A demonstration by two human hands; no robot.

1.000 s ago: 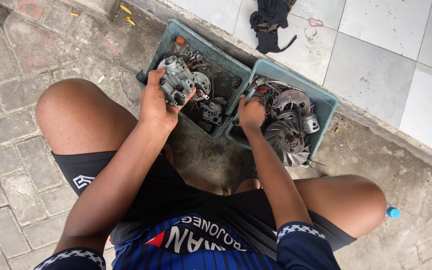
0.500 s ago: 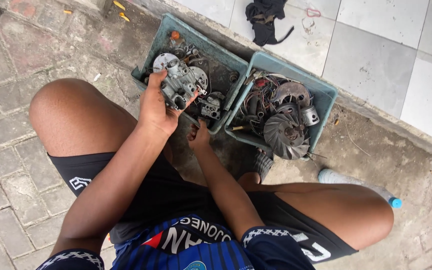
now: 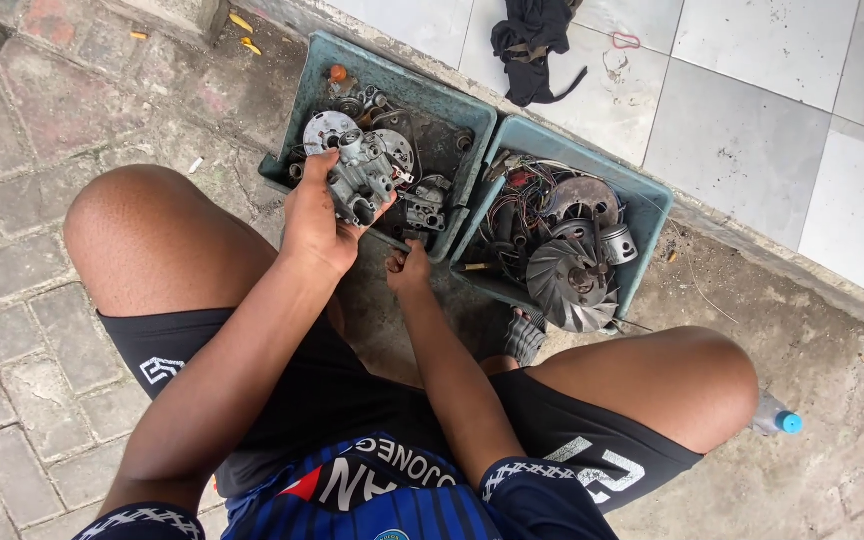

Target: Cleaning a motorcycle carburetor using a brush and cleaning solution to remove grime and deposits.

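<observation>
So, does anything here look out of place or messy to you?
A little. A plastic bottle lies on its side on the ground by the knee, a black rag sits crumpled on the tiles, and tangled wires fill the right bin.

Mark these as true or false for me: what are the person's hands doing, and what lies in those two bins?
1. The left hand holds a grey metal engine part above the left bin. True.
2. The right hand grips the finned fan wheel. False: it is closed near the left bin's front edge, apart from the wheel.
3. Both bins are red. False: the left bin and the right bin are teal.
4. A dark cloth lies on the tiled floor beyond the bins. True.
</observation>
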